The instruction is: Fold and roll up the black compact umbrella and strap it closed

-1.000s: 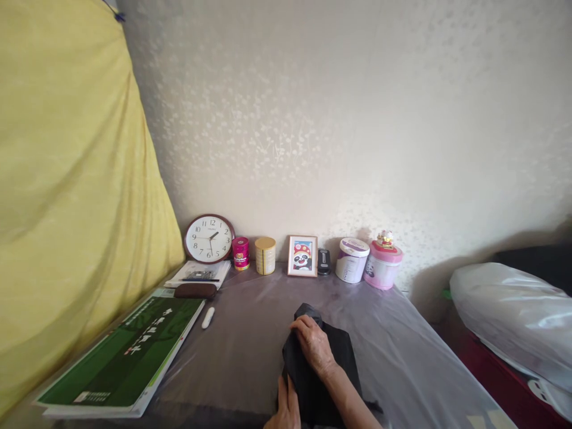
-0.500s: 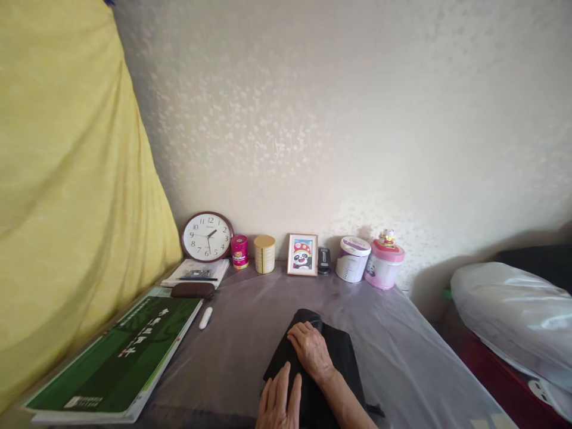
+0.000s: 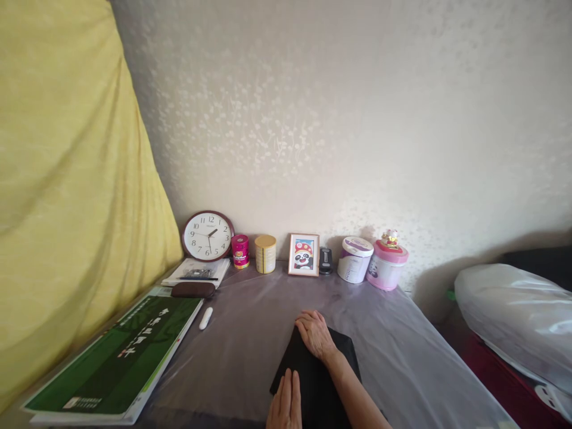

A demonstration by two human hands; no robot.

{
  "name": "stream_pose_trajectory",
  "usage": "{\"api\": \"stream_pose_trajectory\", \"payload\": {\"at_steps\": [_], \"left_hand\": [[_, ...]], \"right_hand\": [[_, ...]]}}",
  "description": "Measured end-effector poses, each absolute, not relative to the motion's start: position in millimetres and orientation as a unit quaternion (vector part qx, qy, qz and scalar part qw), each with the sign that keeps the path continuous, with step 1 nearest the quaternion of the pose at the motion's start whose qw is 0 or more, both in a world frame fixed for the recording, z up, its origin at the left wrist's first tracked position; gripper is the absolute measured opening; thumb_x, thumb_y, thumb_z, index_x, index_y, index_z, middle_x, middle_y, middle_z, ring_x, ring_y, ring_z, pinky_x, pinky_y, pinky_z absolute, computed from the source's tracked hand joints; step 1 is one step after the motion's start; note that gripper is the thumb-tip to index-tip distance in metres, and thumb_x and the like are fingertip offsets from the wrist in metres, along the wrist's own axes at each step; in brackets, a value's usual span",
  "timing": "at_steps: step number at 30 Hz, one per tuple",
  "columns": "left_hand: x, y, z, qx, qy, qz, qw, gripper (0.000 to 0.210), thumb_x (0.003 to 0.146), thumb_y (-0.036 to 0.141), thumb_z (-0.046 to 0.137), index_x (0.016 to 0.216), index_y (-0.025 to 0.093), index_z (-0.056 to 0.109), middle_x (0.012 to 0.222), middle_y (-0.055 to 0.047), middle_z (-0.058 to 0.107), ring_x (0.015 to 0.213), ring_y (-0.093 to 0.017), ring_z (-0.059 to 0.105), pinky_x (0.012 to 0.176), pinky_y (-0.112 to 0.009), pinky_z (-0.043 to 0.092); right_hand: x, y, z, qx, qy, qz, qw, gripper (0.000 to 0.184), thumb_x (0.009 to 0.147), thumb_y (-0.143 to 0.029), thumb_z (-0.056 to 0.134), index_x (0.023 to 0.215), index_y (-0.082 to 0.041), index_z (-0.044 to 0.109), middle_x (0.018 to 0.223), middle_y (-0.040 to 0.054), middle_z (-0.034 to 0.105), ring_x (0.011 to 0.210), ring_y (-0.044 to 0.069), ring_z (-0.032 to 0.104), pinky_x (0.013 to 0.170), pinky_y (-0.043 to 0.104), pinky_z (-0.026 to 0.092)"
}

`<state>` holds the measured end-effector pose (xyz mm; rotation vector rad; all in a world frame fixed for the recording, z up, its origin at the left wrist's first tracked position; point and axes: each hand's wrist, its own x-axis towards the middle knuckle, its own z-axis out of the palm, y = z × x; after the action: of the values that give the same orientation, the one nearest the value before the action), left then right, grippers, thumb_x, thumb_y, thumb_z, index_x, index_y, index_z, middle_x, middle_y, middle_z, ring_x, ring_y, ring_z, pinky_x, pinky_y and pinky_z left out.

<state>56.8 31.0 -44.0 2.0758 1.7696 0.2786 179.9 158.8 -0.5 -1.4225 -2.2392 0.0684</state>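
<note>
A folded piece of black cloth (image 3: 319, 387) lies near the front of the table; its exact kind cannot be told. On its far edge rests my right hand (image 3: 316, 333), palm down, with the fingers bent slightly over the edge. Closer to me, my left hand (image 3: 286, 402) lies along the left part of the cloth, fingers straight and side by side. Neither hand shows a grip on the fabric. The cloth's near end runs out of view under my right forearm.
Left on the grey-covered table (image 3: 236, 357) are a green book (image 3: 116, 351), a brown case (image 3: 193, 290) and a small white object (image 3: 206, 318). Along the wall stand a clock (image 3: 208, 236), tins (image 3: 265, 256), a framed panda picture (image 3: 304, 255) and tubs (image 3: 355, 260). Right is a plastic-wrapped bundle (image 3: 513, 310).
My right hand has slid slightly forward and right to the cloth's far edge. The raised fold there now looks flattened. My left hand's fingers have come together, and it shifted slightly right.
</note>
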Motion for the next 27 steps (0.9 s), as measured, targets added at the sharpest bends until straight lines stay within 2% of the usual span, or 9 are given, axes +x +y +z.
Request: {"api": "stream_pose_trajectory", "payload": {"at_steps": [7,9,13,15,18,20,27], "left_hand": [[56.3,31.5,-42.9,0.744,0.628,0.094,0.21,0.061,0.077,-0.003,0.013,0.135,0.014,0.023,0.145,-0.007,0.023,0.134,-0.018,0.022,0.109,-0.029,0.024],[56.0,29.5,-41.3,0.747,0.624,0.098,0.21,0.062,0.076,-0.003,0.016,0.136,0.014,0.022,0.145,-0.007,0.022,0.134,-0.019,0.021,0.11,-0.03,0.024],[54.2,24.9,-35.4,0.757,0.611,0.095,0.21,0.072,0.069,-0.005,0.027,0.138,0.015,0.016,0.148,-0.006,0.017,0.136,-0.02,0.017,0.11,-0.033,0.023],[54.2,23.1,-30.7,0.761,0.607,0.091,0.212,0.076,0.066,-0.006,0.029,0.138,0.013,0.014,0.148,-0.007,0.013,0.136,-0.02,0.015,0.111,-0.033,0.022],[56.3,20.8,-21.8,0.751,0.616,0.083,0.223,0.08,0.062,-0.007,0.032,0.138,0.01,0.013,0.148,-0.008,0.009,0.137,-0.021,0.013,0.111,-0.032,0.021],[58.0,18.9,-15.6,0.744,0.623,0.077,0.228,0.085,0.058,-0.006,0.036,0.138,0.01,0.011,0.148,-0.008,0.007,0.137,-0.022,0.012,0.111,-0.032,0.021],[58.7,14.3,-5.9,0.741,0.627,0.065,0.233,0.1,0.049,-0.008,0.045,0.138,0.01,0.006,0.148,-0.012,0.005,0.137,-0.026,0.011,0.11,-0.033,0.021]], "right_hand": [[196.4,175.4,-5.7,-0.611,-0.738,0.001,0.285,0.03,0.09,-0.024,0.034,0.098,-0.018,0.063,0.101,0.0078,0.067,0.096,0.019,0.06,0.089,0.032,0.041],[214.3,165.1,-7.3,-0.643,-0.696,-0.031,0.317,0.032,0.09,-0.029,0.034,0.1,-0.016,0.061,0.1,0.0104,0.066,0.097,0.021,0.059,0.088,0.034,0.043],[259.1,120.9,-12.6,-0.669,-0.642,-0.11,0.359,0.033,0.089,-0.036,0.032,0.096,-0.02,0.06,0.093,0.0094,0.066,0.094,0.022,0.06,0.086,0.036,0.043],[275.0,95.3,-15.9,-0.707,-0.617,-0.077,0.338,0.031,0.087,-0.04,0.036,0.094,-0.022,0.06,0.089,0.0091,0.066,0.087,0.023,0.062,0.08,0.035,0.045],[281.2,66.2,-20.0,-0.737,-0.596,0.07,0.311,0.03,0.083,-0.046,0.04,0.087,-0.025,0.061,0.083,0.006,0.068,0.077,0.022,0.065,0.068,0.031,0.047],[276.1,55.4,-20.8,-0.744,-0.579,0.126,0.309,0.034,0.082,-0.049,0.04,0.085,-0.024,0.062,0.078,0.0061,0.069,0.075,0.022,0.066,0.065,0.03,0.047],[256.1,52.9,-9.2,-0.728,-0.55,0.168,0.375,0.041,0.078,-0.053,0.042,0.092,-0.02,0.062,0.081,0.0074,0.069,0.082,0.025,0.065,0.067,0.031,0.05]]}}
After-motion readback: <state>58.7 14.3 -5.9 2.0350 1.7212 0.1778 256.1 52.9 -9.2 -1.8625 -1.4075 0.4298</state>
